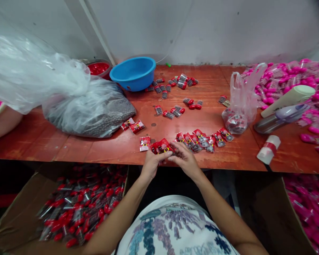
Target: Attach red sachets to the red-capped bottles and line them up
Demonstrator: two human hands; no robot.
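Note:
Both my hands meet at the front edge of the reddish wooden table (117,148). My left hand (153,161) is closed on a small red printed packet (160,146), its thumb lying across the front. The fingers of my right hand (184,158) pinch at the packet's right side; their tips are partly hidden. Just left of the hands lies a flat red and white packet (144,143). Right of them runs a row of red printed packets (202,138) with dark contents. Two more red packets (133,125) rest further left.
Behind are a blue basin (134,72), small red-capped containers (172,112) and a clear bag of dark beads (95,109). On the right stand a thin plastic bag (238,117), a tumbler (279,118) and pink items (281,81). Below, a cardboard box (18,212) holds red-capped containers.

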